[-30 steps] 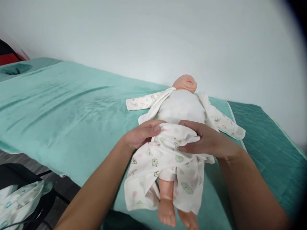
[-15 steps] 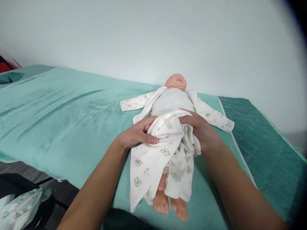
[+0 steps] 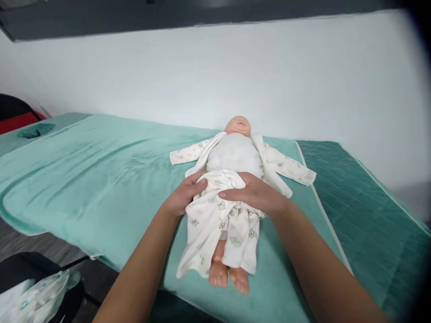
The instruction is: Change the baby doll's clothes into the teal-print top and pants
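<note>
A baby doll [image 3: 233, 152] lies on its back, head toward the wall and bare feet toward me. Its white printed jacket [image 3: 294, 169] is spread open around a plain white torso, sleeves stretched to both sides. Printed baby trousers [image 3: 202, 229] cover its hips and legs, bunched at the waist, with the left side fanned out loosely. My left hand [image 3: 184, 195] grips the waist fabric at the doll's hip, thumb on top. On the opposite side, my right hand [image 3: 257, 194] is closed on the same waistband, thumb pointing inward; some of its fingers are hidden.
A light green sheet [image 3: 101, 188] covers the bed, with a darker quilted cover [image 3: 367, 202] at the right. Behind stands a white wall [image 3: 202, 80]. At the lower left, a plastic bag [image 3: 40, 296] with printed contents rests on a black chair [image 3: 30, 264].
The waist fabric has gone from twisted and lifted to lying flatter across the hips. My right hand's thumb now lies over the cloth. The view has tilted up, showing a dark strip above the wall.
</note>
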A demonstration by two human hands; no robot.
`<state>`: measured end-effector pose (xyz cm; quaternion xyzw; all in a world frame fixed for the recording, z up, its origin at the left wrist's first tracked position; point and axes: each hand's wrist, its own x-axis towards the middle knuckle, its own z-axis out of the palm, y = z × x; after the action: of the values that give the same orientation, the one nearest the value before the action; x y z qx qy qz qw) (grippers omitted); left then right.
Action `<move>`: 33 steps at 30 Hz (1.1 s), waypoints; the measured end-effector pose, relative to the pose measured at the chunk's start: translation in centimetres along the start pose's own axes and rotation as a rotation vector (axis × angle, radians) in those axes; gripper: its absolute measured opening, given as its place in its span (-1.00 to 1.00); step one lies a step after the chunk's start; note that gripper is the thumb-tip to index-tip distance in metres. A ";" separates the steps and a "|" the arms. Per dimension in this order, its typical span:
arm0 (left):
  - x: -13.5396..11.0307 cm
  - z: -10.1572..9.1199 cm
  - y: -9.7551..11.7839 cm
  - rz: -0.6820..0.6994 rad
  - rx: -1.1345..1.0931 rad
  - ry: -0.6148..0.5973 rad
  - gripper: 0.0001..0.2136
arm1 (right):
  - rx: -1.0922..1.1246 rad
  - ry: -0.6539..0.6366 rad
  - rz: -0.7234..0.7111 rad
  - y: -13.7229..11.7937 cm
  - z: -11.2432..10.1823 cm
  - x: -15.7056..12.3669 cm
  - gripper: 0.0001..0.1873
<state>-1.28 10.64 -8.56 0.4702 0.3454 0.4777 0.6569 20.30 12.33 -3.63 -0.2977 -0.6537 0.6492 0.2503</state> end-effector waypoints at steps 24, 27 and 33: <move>-1.2 1.6 -0.7 -0.046 -0.111 0.148 -0.56 | 0.139 0.034 -0.051 1.0 -0.5 0.6 -0.57; -1.3 2.2 -0.6 0.003 -0.045 0.108 -0.46 | 0.172 0.060 -0.092 1.1 -0.2 0.7 -0.58; -4.3 5.4 0.2 -0.078 -0.045 0.231 -0.58 | 0.010 -0.053 -0.180 0.1 -0.2 -0.1 -0.63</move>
<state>2.27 5.04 -6.61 0.3834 0.4260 0.5104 0.6411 20.51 12.44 -3.68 -0.2191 -0.6810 0.6350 0.2916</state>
